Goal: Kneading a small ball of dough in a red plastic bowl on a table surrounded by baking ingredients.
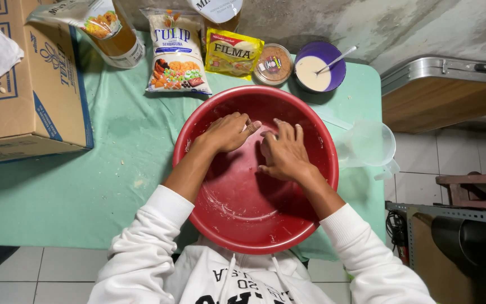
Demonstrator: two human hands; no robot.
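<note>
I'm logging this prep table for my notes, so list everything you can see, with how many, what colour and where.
Basin: one, red, round, table centre, smeared with white residue.
Table cover: one, pale green, under everything.
Cardboard box: one, brown with blue print, far left.
Flour bag: one, white, behind the basin.
Sachet: one, yellow, right of the flour bag.
Small tub: one, clear, brown contents, beside the sachet.
Bowl: one, purple, holding pale liquid and a spoon.
Measuring jug: one, clear, right of the basin.
Oil bottle: one, amber, top left.
Left hand: inside the basin.
Right hand: inside the basin, fingertips near the left.
</note>
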